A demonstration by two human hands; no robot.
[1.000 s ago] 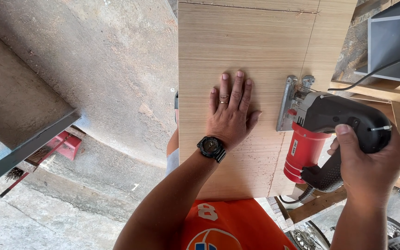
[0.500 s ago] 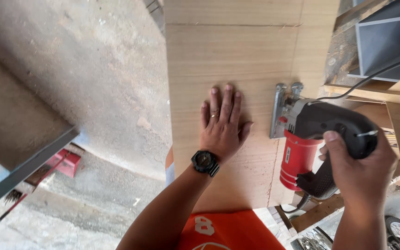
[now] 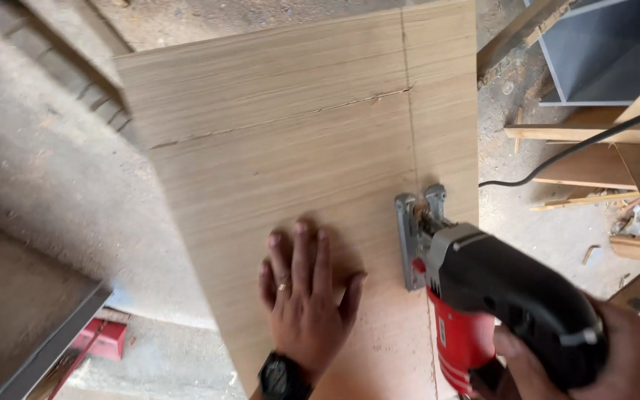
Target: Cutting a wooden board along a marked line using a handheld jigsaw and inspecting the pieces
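Mid-cut along a pencil line (image 3: 411,141) on a wood-grain panel (image 3: 298,148) lying flat. Left hand (image 3: 305,296) spread flat, pressing the panel; right hand (image 3: 594,363) clamped on the red-and-black jigsaw (image 3: 483,296), its shoe flat on the line. Next, probably: steady forward feed, blade kept tracking the line.

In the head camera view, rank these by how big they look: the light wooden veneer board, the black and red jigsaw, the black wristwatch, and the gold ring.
1. Light wooden veneer board, by far the largest.
2. Black and red jigsaw, partly cut off at the frame's bottom edge.
3. Black wristwatch, also partly cut off.
4. Gold ring on the left hand, the smallest.
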